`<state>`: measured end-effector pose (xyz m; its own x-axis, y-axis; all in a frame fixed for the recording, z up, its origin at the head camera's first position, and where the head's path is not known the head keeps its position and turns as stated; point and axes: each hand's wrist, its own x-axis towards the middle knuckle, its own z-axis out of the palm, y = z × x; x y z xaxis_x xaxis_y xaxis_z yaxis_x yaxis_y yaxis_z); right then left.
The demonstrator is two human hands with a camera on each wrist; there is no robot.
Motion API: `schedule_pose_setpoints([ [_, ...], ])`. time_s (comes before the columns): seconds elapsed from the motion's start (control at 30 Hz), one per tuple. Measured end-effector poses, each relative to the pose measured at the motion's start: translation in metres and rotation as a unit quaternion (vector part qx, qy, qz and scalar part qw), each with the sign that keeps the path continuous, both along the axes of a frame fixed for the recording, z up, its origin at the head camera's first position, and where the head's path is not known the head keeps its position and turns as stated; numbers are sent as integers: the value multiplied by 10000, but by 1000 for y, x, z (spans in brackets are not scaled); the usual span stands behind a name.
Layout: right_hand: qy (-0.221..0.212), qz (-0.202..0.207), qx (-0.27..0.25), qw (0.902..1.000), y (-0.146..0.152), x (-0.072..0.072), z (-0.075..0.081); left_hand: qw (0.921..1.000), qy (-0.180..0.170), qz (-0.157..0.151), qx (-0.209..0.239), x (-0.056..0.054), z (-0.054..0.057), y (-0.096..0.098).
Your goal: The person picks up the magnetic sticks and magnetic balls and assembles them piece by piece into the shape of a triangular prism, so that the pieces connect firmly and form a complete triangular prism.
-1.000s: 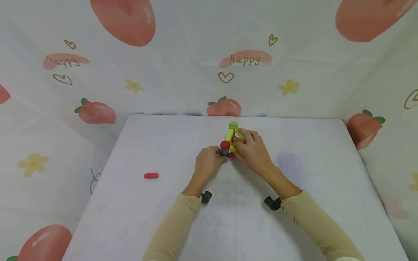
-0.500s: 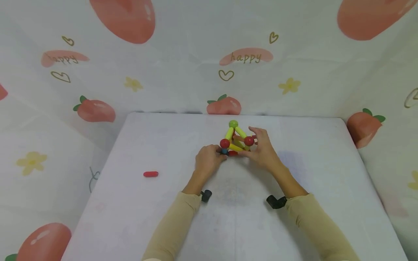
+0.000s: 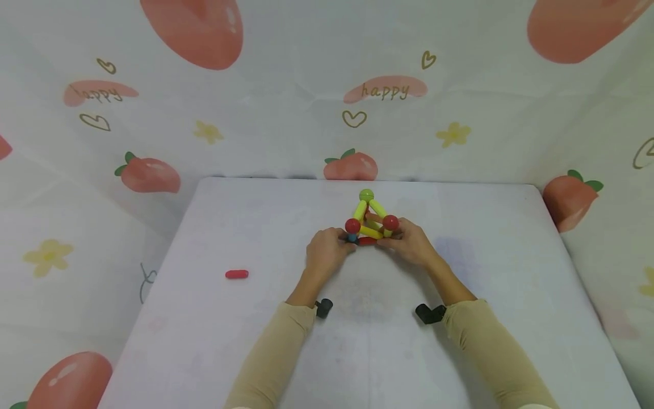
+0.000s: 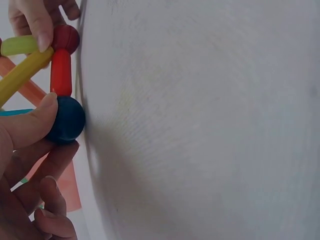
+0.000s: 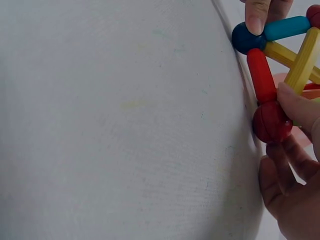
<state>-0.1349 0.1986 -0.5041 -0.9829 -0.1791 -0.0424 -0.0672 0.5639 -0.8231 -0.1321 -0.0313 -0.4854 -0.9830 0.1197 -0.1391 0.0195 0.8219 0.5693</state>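
A frame of coloured rods and balls stands toward the back of the table, with a green ball [image 3: 366, 196] at its far upper corner and red balls at its upper left [image 3: 352, 226] and upper right [image 3: 390, 222]. My left hand [image 3: 325, 250] pinches the dark blue ball [image 4: 67, 120] at the near left bottom corner. Thumb and fingers of my right hand [image 3: 413, 244] hold the lower red ball [image 5: 272, 122] at the near right. A red rod [image 5: 261, 75] joins these two balls. Yellow rods [image 4: 25, 75] slant inside; my fingers partly hide the far side.
One loose red rod [image 3: 237, 274] lies on the white table [image 3: 286, 363], left of my hands. Black wrist cameras [image 3: 324, 308] sit at both cuffs. A fruit-print cloth [image 3: 286, 113] hangs behind the table's back edge.
My right hand has drawn back from across the rods to the frame's right side, then come down onto the lower red ball. The upper right red ball has come into view. My left hand stays put.
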Motion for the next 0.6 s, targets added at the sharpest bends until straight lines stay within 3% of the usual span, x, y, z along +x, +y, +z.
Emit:
schedule_pose_setpoints([
  [0.27,291,139,206,9993,-3,-4,0,9999,84,94,-42,-6,4,-2],
  [0.4,401,98,423,9983,-2,-4,0,9999,-13,-91,45,-7,6,-5],
  [0.5,369,55,492,9981,-1,-1,1,9996,-70,-254,140,-1,12,-20],
  [0.6,302,16,466,9985,2,1,-1,9992,-21,-249,319,8,21,-50],
])
